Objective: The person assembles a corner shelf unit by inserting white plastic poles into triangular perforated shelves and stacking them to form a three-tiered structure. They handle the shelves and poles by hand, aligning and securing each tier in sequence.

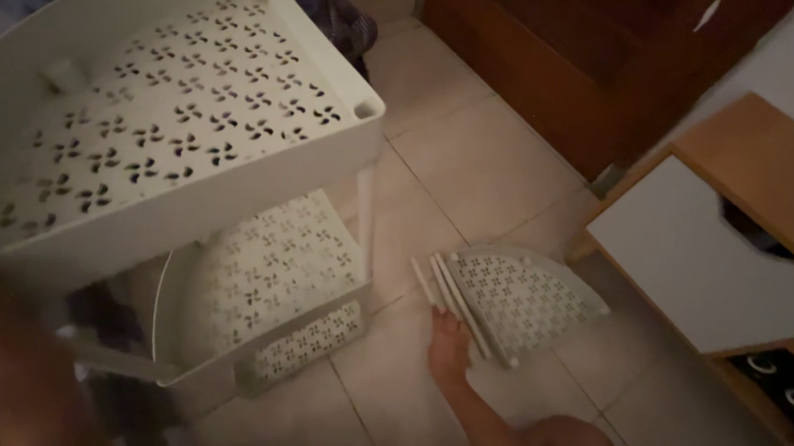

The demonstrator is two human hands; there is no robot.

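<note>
Dimly, beige tiled floor point(474, 163), wooden door point(555, 49), blurred left hand point(2, 364), grip unclear

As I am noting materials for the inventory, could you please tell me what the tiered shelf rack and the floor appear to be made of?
The tiered shelf rack looks like moulded plastic, cream, matte: thin walls, rounded corners and punched petal-shaped cut-outs suggest it. The floor appears to be ceramic or stone tile, beige with a slight sheen, divided by straight grout lines.

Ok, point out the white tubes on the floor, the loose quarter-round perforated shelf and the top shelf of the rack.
white tubes point(452, 300), head view, mid-length.
loose shelf point(525, 300), head view, perforated face.
top shelf point(262, 173), head view, front wall.
</note>
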